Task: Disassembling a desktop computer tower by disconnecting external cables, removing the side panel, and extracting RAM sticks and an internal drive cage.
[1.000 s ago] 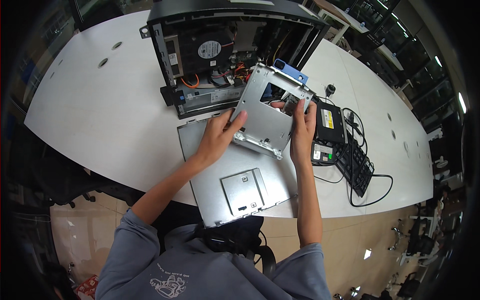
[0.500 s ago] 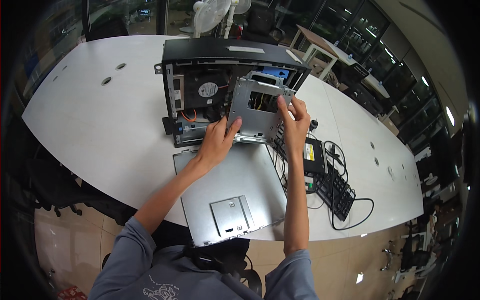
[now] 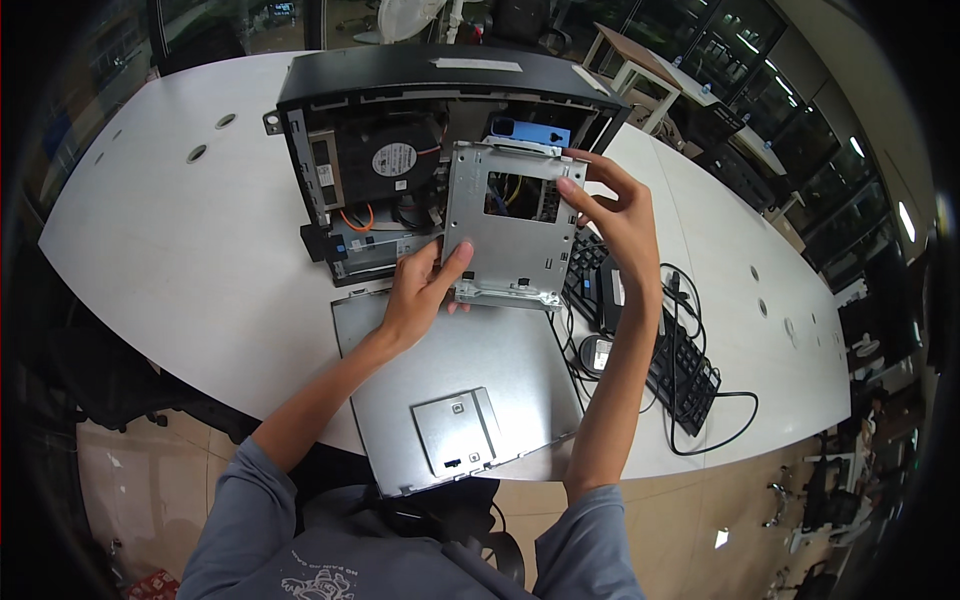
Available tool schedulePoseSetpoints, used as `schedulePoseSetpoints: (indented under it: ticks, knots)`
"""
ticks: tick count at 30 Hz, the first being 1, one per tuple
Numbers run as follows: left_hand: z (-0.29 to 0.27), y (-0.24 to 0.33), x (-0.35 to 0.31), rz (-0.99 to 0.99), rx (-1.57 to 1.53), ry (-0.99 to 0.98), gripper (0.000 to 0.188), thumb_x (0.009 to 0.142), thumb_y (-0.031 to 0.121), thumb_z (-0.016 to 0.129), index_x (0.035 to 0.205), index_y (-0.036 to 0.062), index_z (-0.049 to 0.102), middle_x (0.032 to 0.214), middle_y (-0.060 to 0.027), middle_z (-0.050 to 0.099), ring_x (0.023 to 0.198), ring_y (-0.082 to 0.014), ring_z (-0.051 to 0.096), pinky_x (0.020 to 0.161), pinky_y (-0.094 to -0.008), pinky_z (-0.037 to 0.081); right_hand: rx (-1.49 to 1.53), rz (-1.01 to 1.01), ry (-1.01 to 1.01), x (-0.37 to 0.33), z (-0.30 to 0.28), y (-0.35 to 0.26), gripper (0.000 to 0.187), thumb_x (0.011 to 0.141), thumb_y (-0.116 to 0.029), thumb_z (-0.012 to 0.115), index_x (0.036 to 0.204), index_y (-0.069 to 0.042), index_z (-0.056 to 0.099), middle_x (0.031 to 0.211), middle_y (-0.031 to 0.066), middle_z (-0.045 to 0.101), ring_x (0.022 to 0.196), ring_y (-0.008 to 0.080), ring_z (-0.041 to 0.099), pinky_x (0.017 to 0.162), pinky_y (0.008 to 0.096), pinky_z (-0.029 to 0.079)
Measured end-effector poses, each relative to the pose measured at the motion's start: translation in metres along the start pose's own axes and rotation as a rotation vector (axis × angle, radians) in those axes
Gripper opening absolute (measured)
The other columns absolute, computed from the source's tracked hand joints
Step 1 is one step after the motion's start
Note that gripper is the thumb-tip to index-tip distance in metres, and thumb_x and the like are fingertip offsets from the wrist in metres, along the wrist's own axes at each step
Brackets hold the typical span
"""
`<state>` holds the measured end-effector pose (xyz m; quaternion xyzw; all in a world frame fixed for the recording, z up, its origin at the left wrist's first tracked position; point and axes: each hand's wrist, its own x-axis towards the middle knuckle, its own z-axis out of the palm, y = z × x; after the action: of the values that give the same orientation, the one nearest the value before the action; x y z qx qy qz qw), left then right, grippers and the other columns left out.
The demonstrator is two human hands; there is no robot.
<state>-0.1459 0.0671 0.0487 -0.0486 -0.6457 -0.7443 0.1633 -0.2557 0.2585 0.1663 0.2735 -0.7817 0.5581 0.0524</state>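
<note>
Between my hands is a silver metal drive bracket (image 3: 500, 250) with a square cut-out, held upright in front of an opened black computer case (image 3: 480, 75). My left hand (image 3: 420, 288) grips its lower left edge, thumb on the face and fingers behind. My right hand (image 3: 618, 205) clasps the upper right edge, thumb on the front. Inside the case show a black fan (image 3: 385, 160), an orange cable (image 3: 358, 222) and a blue plastic part (image 3: 530, 131). The bracket hides the case's lower right interior. Below it, a silver side panel (image 3: 390, 380) lies flat on the table.
Right of the panel lie a black keyboard (image 3: 690, 385), looped black cables (image 3: 690, 300) and a small round black device (image 3: 594, 354), partly behind my right forearm. The white table (image 3: 150, 210) has round cable holes. A standing fan (image 3: 410, 18) and chairs are beyond it.
The bracket has come toward me and slightly left, now facing me more squarely. Both hands moved with it, and my right hand's wrist swung outward. The view has also shifted a little.
</note>
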Motion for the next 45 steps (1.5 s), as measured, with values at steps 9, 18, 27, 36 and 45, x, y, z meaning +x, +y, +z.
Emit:
schedulePoseSetpoints:
  ticks: [9, 18, 27, 36, 45]
  knots:
    - [0.001, -0.002, 0.0, -0.045, -0.041, -0.028, 0.042, 0.098, 0.041, 0.055, 0.089, 0.0008, 0.059, 0.066, -0.004, 0.059, 0.05, -0.0105, 0.057, 0.044, -0.0217, 0.042, 0.117, 0.008, -0.113, 0.001, -0.014, 0.014, 0.035, 0.092, -0.025, 0.066, 0.123, -0.007, 0.064, 0.094, 0.008, 0.07, 0.069, 0.0086, 0.064, 0.06, 0.019, 0.05]
    - [0.001, -0.006, -0.006, -0.066, -0.214, -0.01, 0.046, 0.103, 0.043, 0.04, 0.098, 0.0004, 0.055, 0.072, -0.0111, 0.064, 0.045, -0.0145, 0.057, 0.04, -0.023, 0.044, -0.034, -0.081, -0.284, -0.008, -0.031, 0.016, 0.034, 0.094, -0.028, 0.065, 0.119, -0.006, 0.065, 0.103, 0.0099, 0.071, 0.085, 0.0178, 0.072, 0.068, 0.0231, 0.052]
    - [0.018, -0.007, -0.017, -0.138, -0.314, -0.009, 0.041, 0.104, 0.042, 0.038, 0.098, 0.0033, 0.05, 0.073, -0.0075, 0.057, 0.049, -0.018, 0.057, 0.042, -0.0264, 0.042, -0.312, 0.015, 0.365, -0.062, -0.124, 0.067, 0.036, 0.093, -0.034, 0.065, 0.116, -0.006, 0.063, 0.102, 0.0147, 0.071, 0.1, 0.0214, 0.068, 0.078, 0.0316, 0.051]
    - [0.01, -0.016, -0.018, -0.145, -0.252, -0.01, 0.043, 0.102, 0.043, 0.043, 0.1, 0.0008, 0.054, 0.072, -0.0079, 0.059, 0.046, -0.0155, 0.056, 0.039, -0.0248, 0.041, -1.051, 0.297, 0.081, -0.115, -0.048, 0.119, 0.098, 0.057, -0.037, 0.087, 0.141, -0.01, 0.043, 0.145, 0.0306, 0.035, 0.135, 0.0539, 0.028, 0.109, 0.0622, 0.026]
    - [0.012, -0.011, -0.016, -0.224, -0.24, -0.172, 0.04, 0.1, 0.038, 0.05, 0.105, -0.0011, 0.055, 0.071, -0.0085, 0.061, 0.047, -0.0165, 0.059, 0.037, -0.0235, 0.041, -0.932, 0.184, 0.05, -0.114, -0.069, 0.067, 0.056, 0.066, -0.01, 0.067, 0.121, -0.008, 0.063, 0.095, 0.0197, 0.069, 0.086, 0.036, 0.066, 0.084, 0.0409, 0.053]
